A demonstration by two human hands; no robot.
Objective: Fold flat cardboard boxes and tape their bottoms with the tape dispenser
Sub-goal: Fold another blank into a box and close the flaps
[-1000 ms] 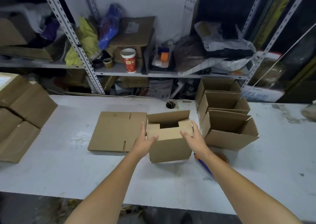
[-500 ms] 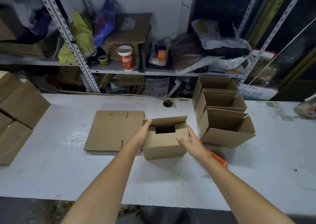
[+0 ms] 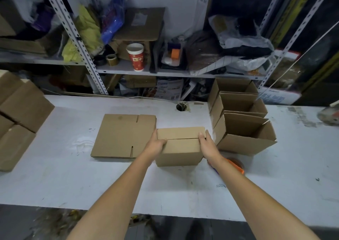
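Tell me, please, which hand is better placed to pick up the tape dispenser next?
Probably right: the tape dispenser lies just by the right hand, while the left hand can hold the box.

I see a small brown box (image 3: 180,148) upright mid-table, its top flaps folded shut along one seam. A flat cardboard blank (image 3: 122,136) lies just left of it. Three open boxes (image 3: 244,135) stand in a row to its right, and the orange tape dispenser (image 3: 236,164) lies partly hidden near its front right corner.

Reaches both bare forearms forward from the near edge, converging toward the middle. Clasps the box (image 3: 180,151) from either side, left hand (image 3: 156,144) at its left edge, right hand (image 3: 207,144) at its right, with thumbs laid over the top.
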